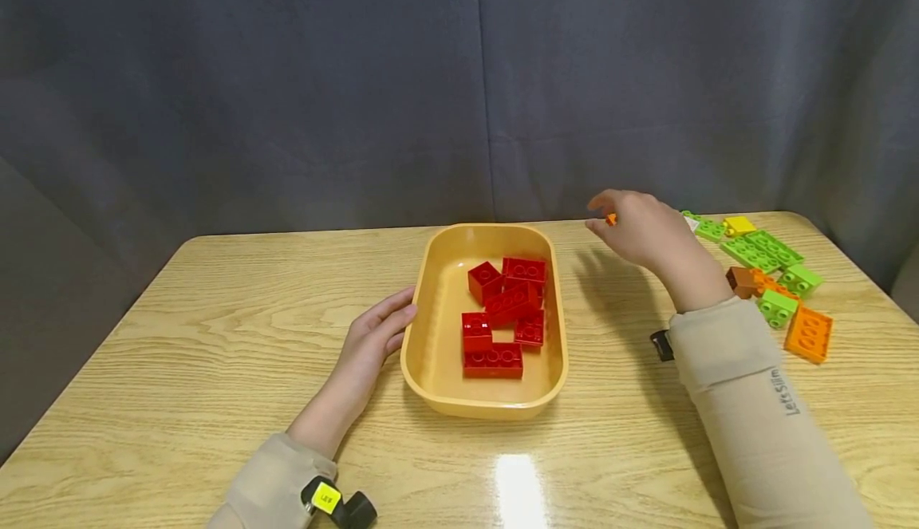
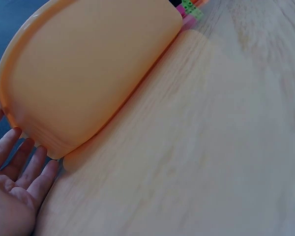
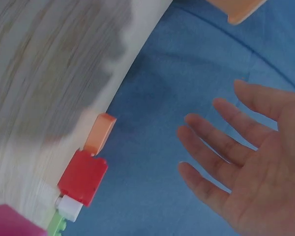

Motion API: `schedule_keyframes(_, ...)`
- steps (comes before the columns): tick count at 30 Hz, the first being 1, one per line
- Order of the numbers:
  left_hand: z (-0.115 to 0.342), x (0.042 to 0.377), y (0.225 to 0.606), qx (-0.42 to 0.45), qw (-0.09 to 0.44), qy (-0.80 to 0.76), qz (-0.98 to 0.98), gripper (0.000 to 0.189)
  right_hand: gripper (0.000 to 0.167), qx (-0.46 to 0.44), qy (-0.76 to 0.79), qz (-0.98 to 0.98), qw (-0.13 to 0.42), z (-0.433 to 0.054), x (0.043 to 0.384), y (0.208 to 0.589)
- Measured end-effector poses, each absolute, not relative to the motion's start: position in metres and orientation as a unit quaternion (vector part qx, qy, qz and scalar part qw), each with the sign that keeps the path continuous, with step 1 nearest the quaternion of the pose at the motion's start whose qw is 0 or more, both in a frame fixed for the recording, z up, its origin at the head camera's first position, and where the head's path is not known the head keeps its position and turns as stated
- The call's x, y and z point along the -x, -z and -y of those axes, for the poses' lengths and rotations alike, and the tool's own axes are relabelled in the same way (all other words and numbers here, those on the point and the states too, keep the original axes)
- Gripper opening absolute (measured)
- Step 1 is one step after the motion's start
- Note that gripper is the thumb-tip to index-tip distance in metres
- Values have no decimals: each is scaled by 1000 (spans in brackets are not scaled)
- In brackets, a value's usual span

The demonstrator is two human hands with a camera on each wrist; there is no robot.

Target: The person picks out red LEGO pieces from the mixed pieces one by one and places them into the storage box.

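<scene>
A yellow-orange plastic bin stands on the table with several red toy bricks lying loose inside. Against its left outer side my left hand rests, the fingertips touching the wall; in the left wrist view these fingers are nearly straight. My right hand is raised over the table's back right part, above its own shadow. With fingers spread and nothing in the palm, it shows as an open hand in the right wrist view. A small orange piece is partly hidden behind it.
Several green bricks, a yellow brick, a brown brick and an orange brick lie along the right side of the wooden table. A dark curtain hangs behind the back edge.
</scene>
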State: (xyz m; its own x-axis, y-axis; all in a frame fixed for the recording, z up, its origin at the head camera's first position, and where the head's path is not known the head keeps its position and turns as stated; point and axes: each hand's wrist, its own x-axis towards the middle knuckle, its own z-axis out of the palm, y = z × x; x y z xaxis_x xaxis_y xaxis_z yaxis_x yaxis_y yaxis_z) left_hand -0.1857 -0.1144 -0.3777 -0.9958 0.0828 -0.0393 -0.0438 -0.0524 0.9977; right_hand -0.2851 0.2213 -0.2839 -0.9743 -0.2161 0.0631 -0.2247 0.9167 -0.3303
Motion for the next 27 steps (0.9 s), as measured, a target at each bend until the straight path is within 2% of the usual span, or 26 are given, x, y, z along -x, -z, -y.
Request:
schedule_keyframes(17,116,184,377,-13,42,-725,-687,46,48,-82,-201,976,-28,-263,297,288)
schedule_keyframes(27,115,185,377,-15,44,-726,-686,46,47,-72,-211,974,-41,-278,301,298)
